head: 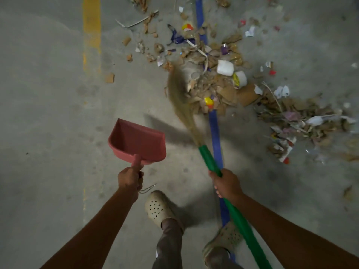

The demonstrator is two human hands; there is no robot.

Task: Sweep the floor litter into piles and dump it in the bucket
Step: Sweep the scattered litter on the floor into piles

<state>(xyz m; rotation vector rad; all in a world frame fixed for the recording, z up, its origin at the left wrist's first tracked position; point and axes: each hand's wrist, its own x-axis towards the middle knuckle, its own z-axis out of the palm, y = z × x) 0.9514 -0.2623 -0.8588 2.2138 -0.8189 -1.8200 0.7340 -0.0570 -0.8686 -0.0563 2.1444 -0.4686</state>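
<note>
My left hand (130, 178) grips the handle of a pink dustpan (137, 141), held above the floor with its mouth facing away from me. My right hand (226, 183) grips the green handle of a grass broom (208, 159). The broom's straw head (177, 92) is blurred and lies at the left edge of a litter pile (217, 82) of cardboard scraps, paper and wrappers. More litter (303, 121) spreads out to the right. No bucket is in view.
A blue line (215, 133) runs along the concrete floor under the pile and between my feet. A worn yellow line (92, 32) runs at the left. Loose scraps (109, 77) lie apart from the pile. My two beige clogs (158, 206) stand at the bottom.
</note>
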